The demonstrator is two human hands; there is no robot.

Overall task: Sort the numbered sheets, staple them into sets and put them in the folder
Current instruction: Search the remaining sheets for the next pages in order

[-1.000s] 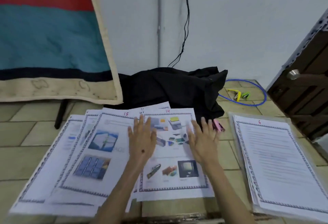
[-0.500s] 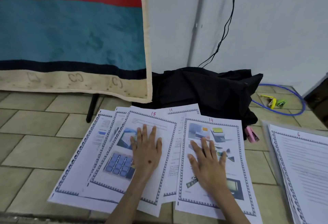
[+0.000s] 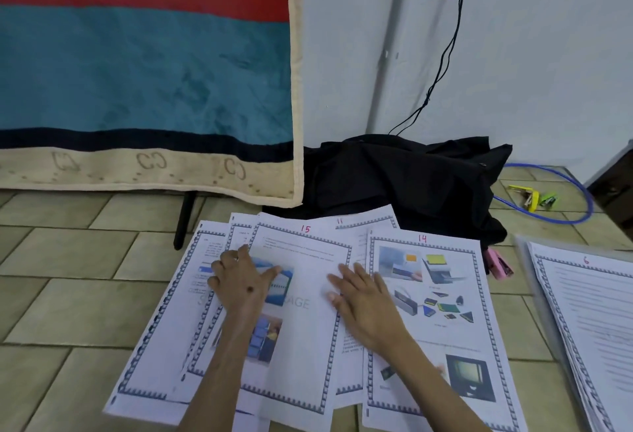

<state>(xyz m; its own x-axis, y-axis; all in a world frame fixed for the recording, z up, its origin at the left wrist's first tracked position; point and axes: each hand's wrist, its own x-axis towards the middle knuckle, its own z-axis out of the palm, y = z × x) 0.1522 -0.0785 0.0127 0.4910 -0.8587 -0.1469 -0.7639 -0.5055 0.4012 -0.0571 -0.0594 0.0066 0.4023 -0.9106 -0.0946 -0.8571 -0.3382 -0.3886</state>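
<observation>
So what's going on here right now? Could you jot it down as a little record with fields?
Setting: tiled floor, by a white wall
Left hand: flat on sheet 15, fingers spread
Right hand: flat, across the edges of sheet 15 and sheet 14
Partly covered: sheet 11, under those two
Separate stack: sheet 6 on top, to the right
Stapler: pink stapler beside sheet 14, untouched
Behind: black cloth, striped blanket
Stage: sorting; no stapling yet
</observation>
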